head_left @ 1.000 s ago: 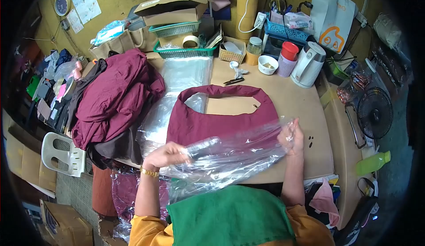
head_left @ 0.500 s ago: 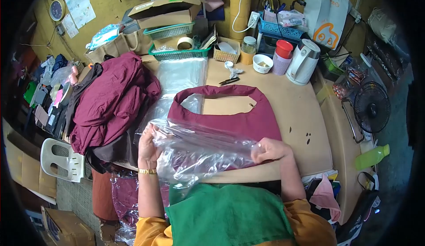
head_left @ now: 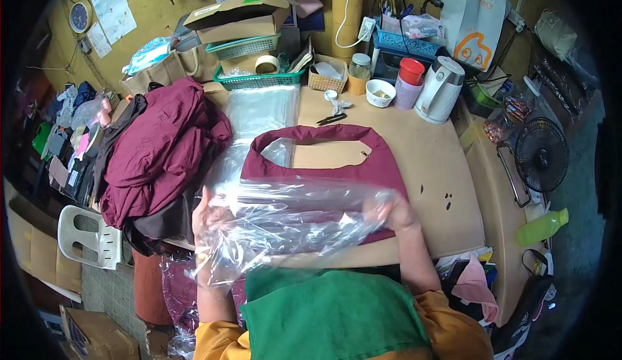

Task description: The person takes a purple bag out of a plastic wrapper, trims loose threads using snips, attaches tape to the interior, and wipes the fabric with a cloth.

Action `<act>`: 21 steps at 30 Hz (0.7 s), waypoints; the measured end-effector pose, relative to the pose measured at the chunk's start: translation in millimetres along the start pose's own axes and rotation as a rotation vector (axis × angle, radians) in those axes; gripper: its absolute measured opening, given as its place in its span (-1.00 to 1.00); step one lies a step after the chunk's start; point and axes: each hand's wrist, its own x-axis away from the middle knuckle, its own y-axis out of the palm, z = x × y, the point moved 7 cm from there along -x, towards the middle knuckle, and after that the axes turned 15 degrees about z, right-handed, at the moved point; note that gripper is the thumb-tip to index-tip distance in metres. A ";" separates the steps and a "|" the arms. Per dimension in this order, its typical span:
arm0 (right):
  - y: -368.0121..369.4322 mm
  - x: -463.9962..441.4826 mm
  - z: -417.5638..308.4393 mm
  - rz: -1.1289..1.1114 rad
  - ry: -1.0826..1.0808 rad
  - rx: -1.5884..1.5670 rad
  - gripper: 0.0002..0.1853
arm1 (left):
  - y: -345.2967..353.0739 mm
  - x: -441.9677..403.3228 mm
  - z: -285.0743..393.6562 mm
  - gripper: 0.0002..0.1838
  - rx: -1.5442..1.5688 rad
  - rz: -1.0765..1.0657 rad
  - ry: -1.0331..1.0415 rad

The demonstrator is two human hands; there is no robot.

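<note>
A clear plastic bag (head_left: 285, 221) is stretched sideways between my two hands, wrinkled and shiny. My left hand (head_left: 210, 219) grips its left end, with some of the film draped over the fingers and wrist. At the other end my right hand (head_left: 395, 212) is closed on the film, its fingertips slightly blurred. Beneath the plastic lies a maroon shoulder bag (head_left: 385, 159), flat on the table with its curved strap pointing away from me. The film hides much of its lower body.
A heap of maroon bags (head_left: 159, 153) lies on the left. Flat clear plastic sleeves (head_left: 262, 111) rest behind the shoulder bag. Toward the back right stand a white bowl (head_left: 380, 93), a red-lidded cup (head_left: 410, 78) and an electric kettle (head_left: 440, 91). A black pen (head_left: 332, 119) lies nearby.
The plastic bag has opened out wider and lower between my hands. My left hand has shifted slightly down and left, now partly covered by film; my right hand has moved slightly rightward.
</note>
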 end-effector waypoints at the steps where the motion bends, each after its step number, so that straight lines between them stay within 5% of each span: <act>1: -9.2 -9.8 -5.3 0.020 -0.016 -0.389 -0.57 | -10.5 21.5 5.7 -0.56 -0.554 0.401 0.432; 2: -24.4 -13.5 -6.9 0.154 -0.027 -0.617 -0.58 | 20.1 9.1 -11.4 -0.60 -0.963 0.029 0.436; 3: -34.7 -15.8 -10.2 0.289 -0.039 -0.844 -0.58 | 11.7 4.7 -27.2 -0.67 -1.171 -0.046 0.204; 4: -36.8 -19.9 -10.6 0.291 -0.041 -0.847 -0.58 | 1.9 5.4 -42.4 -0.71 -1.396 -0.168 -0.016; 5: -23.0 -24.5 -11.1 0.059 0.059 -0.892 -0.61 | -24.6 11.6 -29.7 -0.71 -1.398 -0.169 -0.017; 6: -3.7 -23.5 -15.9 -0.175 0.157 -0.926 -0.63 | -16.7 10.5 -6.4 -0.70 -1.204 0.003 0.132; 7: 2.2 -19.7 -18.3 -0.174 0.155 -0.927 -0.63 | -15.5 12.6 13.0 -0.71 -0.973 0.233 0.392; 8: 14.2 -11.7 -6.5 -0.145 0.201 -0.416 -0.63 | -14.2 23.5 29.8 -0.69 -0.767 0.413 0.679; 9: 27.3 -7.6 8.0 -0.288 0.308 -0.075 -0.62 | -4.4 21.7 31.8 -0.57 -0.282 0.628 0.715; 11: 45.0 9.5 20.4 -0.612 0.336 0.320 -0.59 | 11.5 6.8 34.8 -0.50 -0.104 -0.131 0.441; 13: 50.9 18.9 17.8 -0.732 0.303 0.364 -0.57 | 25.1 13.7 24.0 -0.46 -0.085 -0.127 0.287; 14: 42.7 0.4 -3.8 -0.441 0.146 0.028 -0.59 | 29.8 14.7 13.4 -0.42 -0.068 -0.124 0.130; 15: 22.8 -11.4 -21.8 -0.140 -0.012 -0.301 -0.56 | 15.4 25.7 19.2 -0.39 -0.567 0.107 0.480; 16: 20.8 -12.2 -22.5 -0.137 -0.013 -0.302 -0.56 | 22.9 19.3 0.0 -0.40 -1.031 -0.068 0.482; 18: 1.6 -17.2 -27.7 0.028 0.006 -0.859 -0.51 | 25.7 13.2 -22.5 -0.40 -1.494 -0.263 0.459; 19: 1.6 -17.1 -26.5 0.030 0.004 -0.860 -0.51 | 4.8 13.1 -19.8 -0.45 -1.422 -0.194 0.338; 21: 20.1 -12.1 -31.1 -0.307 0.161 -1.200 -0.52 | -2.1 12.1 -18.8 -0.49 -1.348 -0.124 0.224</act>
